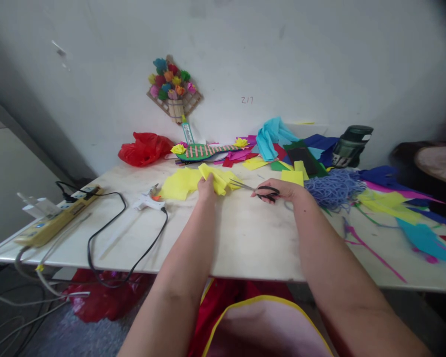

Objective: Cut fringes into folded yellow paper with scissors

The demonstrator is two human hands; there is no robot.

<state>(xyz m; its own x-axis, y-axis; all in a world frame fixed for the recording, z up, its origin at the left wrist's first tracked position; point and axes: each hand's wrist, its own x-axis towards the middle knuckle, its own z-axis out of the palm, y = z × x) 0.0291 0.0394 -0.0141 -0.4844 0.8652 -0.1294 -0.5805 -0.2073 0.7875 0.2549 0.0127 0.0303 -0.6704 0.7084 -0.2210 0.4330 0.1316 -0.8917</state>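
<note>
- So the left hand point(207, 187) has its fingers closed down on a folded wad of bright yellow tissue paper point(196, 181), pinning it near the middle of the pale marble-look desk point(252, 238).
- The right hand point(278, 191) has its fingers curled through the black handles of a pair of steel scissors point(254, 190). The blades look slightly parted, with the tips pointing left and touching the right edge of the yellow paper.
- Both bare forearms reach in from the near edge, with the paper lying between the 2 hands and a bit to the left.
- Just left of the paper sits a white hot glue gun with an orange trigger point(147, 201), and its black cord point(107, 238) loops toward the near-left edge.
- Further left there's a yellowish power strip with white plugs in it point(55, 215), right at the left end of the desk.
- A crumpled red plastic bag point(144, 148) sits at the far left against the wall.
- Right of that bag is a green oval craft piece with wooden sticks across it point(204, 151), with small yellow paper flowers at either end.
- On the right side there's a bundle of blue-purple yarn point(332, 187), just beside the right wrist.
- Behind the yarn is a pile of mixed coloured paper scraps point(282, 148), and a dark green jug point(351, 145) stands at the far right.
- A bouquet of colourful paper flowers on a stick frame point(174, 89) hangs on the white wall.
</note>
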